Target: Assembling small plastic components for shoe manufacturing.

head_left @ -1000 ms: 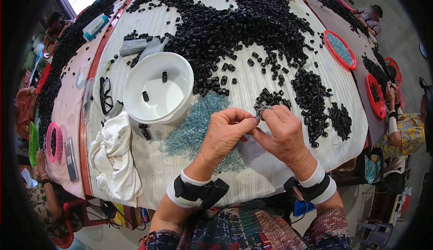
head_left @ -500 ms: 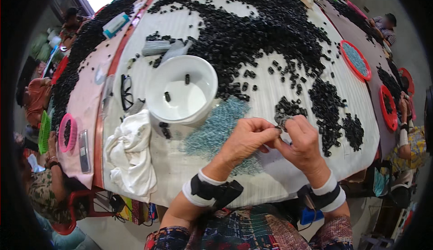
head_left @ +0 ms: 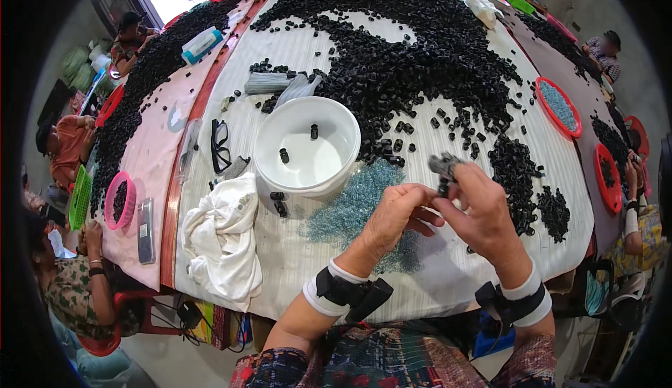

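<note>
Over the near part of the table my two hands meet at the fingertips. My left hand (head_left: 392,223) is closed, thumb and forefinger pinched; whatever they hold is too small or hidden to name. My right hand (head_left: 486,209) is closed too, gripping a crumpled grey clump (head_left: 441,164), cloth-like or mesh-like, that sticks up past its fingers. A small dark piece shows just beneath the clump, between the hands. Beneath and left of my left hand spreads a pile of tiny clear bluish pieces (head_left: 357,195). Small black cylindrical parts (head_left: 514,171) lie in a heap beyond my right hand.
A white bowl (head_left: 269,171) with two black parts inside stands left of the bluish pile. Nearby lie a white cloth (head_left: 220,248), eyeglasses (head_left: 220,146) and grey bundles (head_left: 268,83). A large black heap (head_left: 392,59) covers the far table. Co-workers sit along both sides with coloured baskets (head_left: 558,108).
My head view has shifted, so the table appears further right and lower. The grey clump now stands higher above my right fingers, and that hand has turned slightly. My fingertips stay close together.
</note>
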`<state>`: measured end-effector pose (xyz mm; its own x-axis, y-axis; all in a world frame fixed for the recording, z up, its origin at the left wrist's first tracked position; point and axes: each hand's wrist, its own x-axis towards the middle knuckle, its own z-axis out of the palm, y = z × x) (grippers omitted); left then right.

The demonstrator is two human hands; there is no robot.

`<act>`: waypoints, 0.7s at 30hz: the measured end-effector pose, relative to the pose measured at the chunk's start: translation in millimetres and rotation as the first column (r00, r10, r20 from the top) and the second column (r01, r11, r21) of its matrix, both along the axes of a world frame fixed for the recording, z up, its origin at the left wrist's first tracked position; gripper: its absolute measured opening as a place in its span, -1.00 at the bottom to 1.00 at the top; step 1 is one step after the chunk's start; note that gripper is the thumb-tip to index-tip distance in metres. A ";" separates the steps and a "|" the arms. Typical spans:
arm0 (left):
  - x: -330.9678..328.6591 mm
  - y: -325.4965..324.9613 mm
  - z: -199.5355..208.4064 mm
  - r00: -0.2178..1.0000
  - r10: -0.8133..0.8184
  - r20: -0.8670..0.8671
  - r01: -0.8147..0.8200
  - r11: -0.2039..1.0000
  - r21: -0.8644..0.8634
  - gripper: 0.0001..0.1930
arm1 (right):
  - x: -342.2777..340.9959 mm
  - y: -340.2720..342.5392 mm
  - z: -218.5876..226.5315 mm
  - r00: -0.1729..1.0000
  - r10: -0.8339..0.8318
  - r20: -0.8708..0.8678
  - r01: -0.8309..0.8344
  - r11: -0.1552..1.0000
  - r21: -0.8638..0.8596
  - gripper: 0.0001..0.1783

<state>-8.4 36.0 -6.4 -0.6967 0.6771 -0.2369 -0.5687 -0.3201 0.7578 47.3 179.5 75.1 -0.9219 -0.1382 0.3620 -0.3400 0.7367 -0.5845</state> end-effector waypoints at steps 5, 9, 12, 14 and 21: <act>2.9 -1.6 -9.8 0.999 0.014 -0.033 -0.011 0.995 0.095 -0.72 | -46.1 -44.6 5.3 0.989 0.150 0.006 -0.142 0.947 -0.286 -0.64; 4.5 2.8 -5.5 0.944 -0.001 -0.331 -0.012 0.999 -0.036 -0.61 | -72.3 -62.1 1.9 0.970 0.242 0.026 -0.208 0.877 -0.432 -0.56; 1.7 -4.2 -0.7 0.988 0.121 -0.101 -0.107 0.986 0.127 -0.68 | -66.8 -52.3 4.3 0.981 0.194 -0.032 -0.191 0.910 -0.369 -0.50; -0.2 0.2 9.1 0.937 0.349 -0.033 -0.342 0.930 0.136 -0.73 | -59.5 -26.0 3.0 0.995 0.093 -0.034 -0.098 0.950 -0.296 -0.65; -4.1 -3.8 6.1 0.754 0.626 -0.200 -0.607 0.780 0.150 -0.68 | -21.2 35.1 -37.2 0.994 -0.108 0.034 0.109 0.993 -0.037 -0.79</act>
